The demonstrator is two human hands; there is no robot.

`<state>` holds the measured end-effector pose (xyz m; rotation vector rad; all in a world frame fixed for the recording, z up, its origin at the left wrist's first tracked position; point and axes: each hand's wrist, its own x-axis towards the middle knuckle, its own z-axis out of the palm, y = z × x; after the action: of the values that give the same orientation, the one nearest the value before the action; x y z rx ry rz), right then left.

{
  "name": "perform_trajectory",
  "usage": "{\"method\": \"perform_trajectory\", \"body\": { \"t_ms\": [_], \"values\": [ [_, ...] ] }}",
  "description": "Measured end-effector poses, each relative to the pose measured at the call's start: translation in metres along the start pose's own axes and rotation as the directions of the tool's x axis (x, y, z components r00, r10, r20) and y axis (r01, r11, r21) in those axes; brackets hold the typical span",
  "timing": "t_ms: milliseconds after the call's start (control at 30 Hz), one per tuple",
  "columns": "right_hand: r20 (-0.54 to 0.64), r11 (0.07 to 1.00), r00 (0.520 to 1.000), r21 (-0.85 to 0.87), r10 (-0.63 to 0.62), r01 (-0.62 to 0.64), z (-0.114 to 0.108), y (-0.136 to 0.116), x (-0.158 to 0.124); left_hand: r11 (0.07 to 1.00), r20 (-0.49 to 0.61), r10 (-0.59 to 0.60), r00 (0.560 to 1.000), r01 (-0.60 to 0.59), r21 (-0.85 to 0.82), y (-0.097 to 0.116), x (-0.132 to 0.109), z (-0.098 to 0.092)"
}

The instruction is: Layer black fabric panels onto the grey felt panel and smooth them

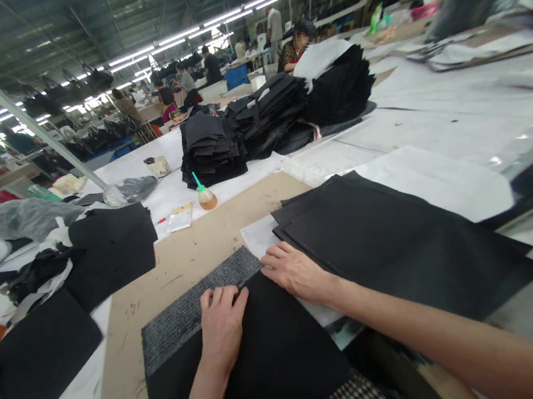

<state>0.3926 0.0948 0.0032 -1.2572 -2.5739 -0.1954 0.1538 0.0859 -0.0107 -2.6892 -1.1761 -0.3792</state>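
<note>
A black fabric panel (280,352) lies before me, its upper edge over a grey textured strip (174,322) on a tan board (116,371). My left hand (223,324) rests on the panel near that edge, fingers curled and pressed together at the seam between black and grey. To its right, my right hand (295,272) lies at the panel's upper right corner, fingers bent and fingertips down on the edge. Neither hand lifts the fabric. What is under the fingertips is hidden.
Large black sheets (383,235) lie at the right. Bundled black pieces (268,115) stand farther back. A small bottle (206,197) with a green nozzle stands beyond the board. More black pieces (113,251) and plastic lie left. A person (291,54) is behind the bundles.
</note>
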Motion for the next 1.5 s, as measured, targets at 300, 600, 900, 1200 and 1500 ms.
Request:
{"method": "perform_trajectory", "body": {
  "t_ms": [300,600,900,1200,1500],
  "values": [
    [-0.045,0.980,0.983,0.096,0.178,-0.173,0.025,-0.078,0.004,0.989,-0.002,-0.066,0.998,0.065,-0.131,-0.018,-0.018,0.002],
    [-0.018,0.990,0.992,0.079,0.121,-0.119,0.018,-0.074,0.006,0.976,-0.001,-0.111,0.994,0.109,-0.188,-0.063,-0.080,-0.011],
    [-0.007,0.994,0.994,0.037,0.107,-0.107,0.016,-0.074,0.010,0.999,0.076,-0.051,0.996,0.052,-0.009,-0.062,-0.084,-0.023],
    [-0.056,0.998,0.998,0.059,-0.010,0.013,0.024,-0.129,0.043,0.997,0.082,-0.071,0.994,0.068,0.035,-0.058,-0.083,-0.027],
    [0.005,0.993,1.000,0.113,-0.022,0.021,0.031,-0.136,0.048,0.942,-0.019,-0.232,0.973,0.219,-0.253,-0.103,-0.136,-0.028]
  ]
}}
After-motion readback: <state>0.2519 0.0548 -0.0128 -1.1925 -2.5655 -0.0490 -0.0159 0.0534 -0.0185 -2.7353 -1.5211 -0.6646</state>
